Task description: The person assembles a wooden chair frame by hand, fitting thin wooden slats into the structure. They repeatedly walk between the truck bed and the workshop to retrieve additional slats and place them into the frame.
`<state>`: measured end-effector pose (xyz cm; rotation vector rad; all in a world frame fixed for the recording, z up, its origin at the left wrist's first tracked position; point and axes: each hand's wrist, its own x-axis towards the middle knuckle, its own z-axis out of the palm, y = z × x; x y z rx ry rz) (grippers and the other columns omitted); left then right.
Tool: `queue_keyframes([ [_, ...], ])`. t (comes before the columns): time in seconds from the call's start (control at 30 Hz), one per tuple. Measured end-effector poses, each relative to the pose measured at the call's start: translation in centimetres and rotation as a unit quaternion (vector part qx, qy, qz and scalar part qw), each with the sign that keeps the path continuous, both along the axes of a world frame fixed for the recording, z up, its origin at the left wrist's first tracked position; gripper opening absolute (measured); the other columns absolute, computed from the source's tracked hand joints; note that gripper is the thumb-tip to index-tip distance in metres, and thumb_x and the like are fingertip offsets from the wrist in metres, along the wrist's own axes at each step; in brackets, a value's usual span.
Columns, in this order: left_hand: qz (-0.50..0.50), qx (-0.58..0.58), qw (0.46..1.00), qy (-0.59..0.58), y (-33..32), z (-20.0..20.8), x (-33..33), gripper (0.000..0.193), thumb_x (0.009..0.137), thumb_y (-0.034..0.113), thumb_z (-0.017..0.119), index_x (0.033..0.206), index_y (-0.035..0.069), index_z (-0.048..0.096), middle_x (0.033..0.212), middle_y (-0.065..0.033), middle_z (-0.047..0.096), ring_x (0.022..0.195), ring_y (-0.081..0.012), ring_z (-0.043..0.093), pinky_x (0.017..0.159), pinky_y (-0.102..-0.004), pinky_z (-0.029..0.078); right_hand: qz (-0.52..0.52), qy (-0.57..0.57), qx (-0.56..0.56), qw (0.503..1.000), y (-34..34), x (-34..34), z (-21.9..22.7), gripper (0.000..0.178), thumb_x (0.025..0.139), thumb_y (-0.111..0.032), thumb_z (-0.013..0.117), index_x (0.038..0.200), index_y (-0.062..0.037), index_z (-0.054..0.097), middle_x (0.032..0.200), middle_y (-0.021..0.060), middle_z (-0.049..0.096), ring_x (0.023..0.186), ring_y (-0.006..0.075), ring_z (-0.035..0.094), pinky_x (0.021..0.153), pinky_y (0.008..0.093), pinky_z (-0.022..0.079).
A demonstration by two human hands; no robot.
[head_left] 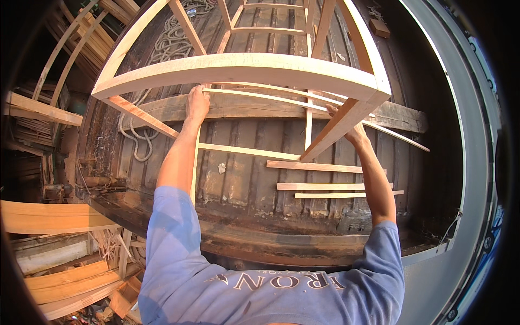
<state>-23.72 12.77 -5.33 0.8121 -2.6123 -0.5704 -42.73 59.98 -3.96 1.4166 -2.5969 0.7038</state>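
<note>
A pale wooden frame (238, 67) of curved rails and straight posts stands before me. Beneath its front rail, my left hand (198, 104) is closed on the end of a thin wooden strip (260, 96). The strip runs rightward to my right hand (355, 132), whose fingers curl at it. A slanting leg (336, 128) of the frame hides part of that hand. Another thin strip lies close beside the held one and sticks out past my right hand. Both forearms reach forward, below the level of the front rail.
Several loose strips (325, 187) lie on the ribbed dark truck bed (244, 189). A thick weathered plank (401, 116) crosses it. Coiled rope (168, 40) lies at the far left. Stacked timber (70, 281) stands outside at left; a grey side panel (433, 281) borders the right.
</note>
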Motion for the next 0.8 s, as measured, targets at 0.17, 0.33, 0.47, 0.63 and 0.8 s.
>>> queue_keyframes([
  [0.17, -0.009, -0.04, 0.999, 0.026, -0.5, -1.1, 0.0, 0.033, 0.088, 0.007, 0.068, 0.119, -0.003, 0.066, 0.123, -0.0242, 0.064, 0.118, -0.0389, 0.059, 0.101, -0.0451, 0.048, -0.074, 0.035, 0.058, 0.995, -0.5, 0.0, -0.7, 0.014, 0.089, -0.01, 0.06, 0.1, -0.0057, 0.068, 0.099, 0.0123, 0.07, 0.098, 0.0281, 0.064, 0.087, 0.0423, 0.046],
  [0.33, -0.024, -0.051, 0.997, 0.057, -0.6, -1.1, 0.3, 0.032, 0.088, 0.008, 0.068, 0.117, -0.004, 0.067, 0.121, -0.0234, 0.065, 0.116, -0.0382, 0.061, 0.1, -0.0444, 0.048, -0.055, 0.094, 0.046, 0.993, -0.5, -0.7, -1.8, 0.018, 0.085, -0.01, 0.063, 0.1, -0.0048, 0.069, 0.104, 0.0139, 0.07, 0.106, 0.0294, 0.062, 0.092, 0.0441, 0.044],
  [0.47, -0.006, -0.049, 0.997, 0.059, -0.3, -0.9, 0.2, 0.032, 0.087, 0.01, 0.068, 0.116, -0.004, 0.067, 0.117, -0.0247, 0.067, 0.113, -0.0392, 0.062, 0.098, -0.0454, 0.049, -0.014, 0.145, 0.006, 0.989, 0.2, -1.6, -2.4, 0.025, 0.086, -0.012, 0.069, 0.109, -0.0056, 0.067, 0.103, 0.0123, 0.068, 0.1, 0.0308, 0.063, 0.089, 0.0443, 0.046],
  [0.63, 0.016, -0.033, 0.998, 0.056, 0.0, -0.7, 0.2, 0.034, 0.088, 0.014, 0.064, 0.117, -0.003, 0.068, 0.112, -0.0269, 0.067, 0.109, -0.0411, 0.063, 0.096, -0.0464, 0.05, -0.008, 0.185, -0.005, 0.983, 0.7, -2.8, -3.9, 0.023, 0.087, -0.013, 0.072, 0.109, -0.0081, 0.066, 0.094, 0.0084, 0.068, 0.091, 0.0273, 0.064, 0.085, 0.042, 0.046],
  [0.8, 0.046, -0.011, 0.998, 0.037, 0.0, -0.7, 0.2, 0.039, 0.088, 0.02, 0.06, 0.12, -0.002, 0.066, 0.116, -0.0264, 0.066, 0.112, -0.0411, 0.062, 0.096, -0.0475, 0.049, -0.016, 0.197, -0.036, 0.98, 0.2, -2.9, -4.1, 0.021, 0.087, -0.015, 0.073, 0.106, -0.008, 0.067, 0.09, 0.0073, 0.068, 0.088, 0.0272, 0.064, 0.082, 0.0421, 0.047],
])
